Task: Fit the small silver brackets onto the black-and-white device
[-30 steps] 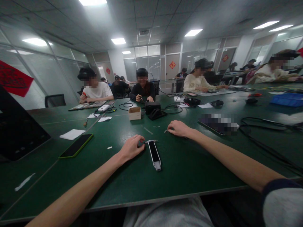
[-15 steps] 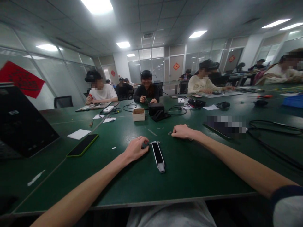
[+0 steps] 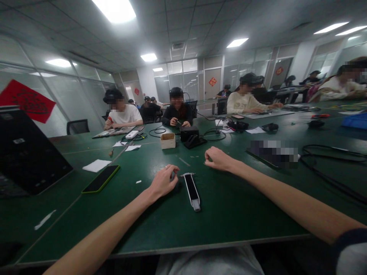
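Observation:
My left hand (image 3: 165,180) rests on the green table, fingers curled and thumb a little apart, with nothing visible between them. Just right of its fingertips lies a slim white-framed device (image 3: 192,192) with a long black face and a grey end towards me. A thin metal rod (image 3: 183,175) crosses its far end. Farther right, my right hand (image 3: 217,158) is closed in a pinch low over the table. A tiny shiny metal piece (image 3: 205,163) shows at its fingertips; its exact kind is too small to make out.
A green-edged phone (image 3: 101,178) and white paper (image 3: 96,165) lie to the left. Ahead stand a small open box (image 3: 168,141) and a black device (image 3: 189,134). At right are a dark blurred-out slab (image 3: 269,153) and black cables (image 3: 329,175). Several people sit across the table.
Small metal rings lay beside my right fingertips; now the fingers have closed over that spot and only a glint shows. My left fingers have drawn slightly away from the rod. The view has shifted left.

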A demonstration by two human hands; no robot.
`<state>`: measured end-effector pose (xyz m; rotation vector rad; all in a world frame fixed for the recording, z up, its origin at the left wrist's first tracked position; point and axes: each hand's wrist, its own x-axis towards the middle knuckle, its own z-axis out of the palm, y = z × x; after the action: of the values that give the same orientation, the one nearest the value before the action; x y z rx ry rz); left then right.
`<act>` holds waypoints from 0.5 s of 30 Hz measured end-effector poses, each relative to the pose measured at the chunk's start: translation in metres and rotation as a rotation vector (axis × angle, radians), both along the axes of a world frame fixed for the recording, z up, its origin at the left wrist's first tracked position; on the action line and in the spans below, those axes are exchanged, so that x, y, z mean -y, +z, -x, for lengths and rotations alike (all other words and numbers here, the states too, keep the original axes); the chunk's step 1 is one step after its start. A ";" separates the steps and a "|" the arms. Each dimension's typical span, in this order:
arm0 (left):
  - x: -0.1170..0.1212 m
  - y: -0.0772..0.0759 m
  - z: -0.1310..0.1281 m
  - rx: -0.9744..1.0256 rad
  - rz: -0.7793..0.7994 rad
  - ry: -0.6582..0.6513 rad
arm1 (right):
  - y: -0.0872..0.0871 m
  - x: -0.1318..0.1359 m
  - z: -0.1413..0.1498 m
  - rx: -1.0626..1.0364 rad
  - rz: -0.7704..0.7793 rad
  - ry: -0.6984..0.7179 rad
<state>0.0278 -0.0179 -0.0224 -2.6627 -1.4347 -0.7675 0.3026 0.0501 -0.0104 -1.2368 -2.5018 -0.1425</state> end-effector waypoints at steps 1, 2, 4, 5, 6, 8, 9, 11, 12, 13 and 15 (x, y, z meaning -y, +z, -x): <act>0.000 0.000 0.000 0.013 -0.016 0.001 | 0.000 0.005 0.004 -0.052 -0.001 0.046; 0.000 -0.001 0.000 0.027 -0.032 -0.007 | 0.000 0.011 0.010 -0.112 0.007 0.087; -0.001 -0.002 -0.001 0.063 -0.063 -0.053 | -0.001 0.025 0.024 -0.267 0.042 0.150; -0.001 -0.003 -0.002 0.088 -0.079 -0.083 | -0.002 0.032 0.032 -0.356 0.078 0.174; 0.000 -0.003 -0.003 0.118 -0.094 -0.112 | -0.003 0.039 0.039 -0.456 0.125 0.195; 0.002 -0.003 -0.006 0.184 -0.122 -0.150 | -0.005 0.051 0.054 -0.633 0.267 0.253; 0.004 -0.003 -0.008 0.216 -0.133 -0.156 | -0.006 0.055 0.059 -0.713 0.333 0.282; 0.008 -0.001 -0.012 0.270 -0.145 -0.148 | -0.010 0.058 0.068 -0.850 0.446 0.332; 0.009 0.000 -0.013 0.291 -0.143 -0.140 | -0.011 0.058 0.070 -0.906 0.487 0.345; 0.011 0.001 -0.014 0.310 -0.136 -0.129 | -0.013 0.057 0.072 -0.950 0.522 0.351; 0.013 0.003 -0.016 0.342 -0.110 -0.108 | -0.016 0.054 0.073 -0.999 0.560 0.344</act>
<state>0.0436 -0.0309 -0.0192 -2.6358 -1.2656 -1.3244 0.2294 -0.0043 -0.0267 -0.7081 -1.8077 1.0476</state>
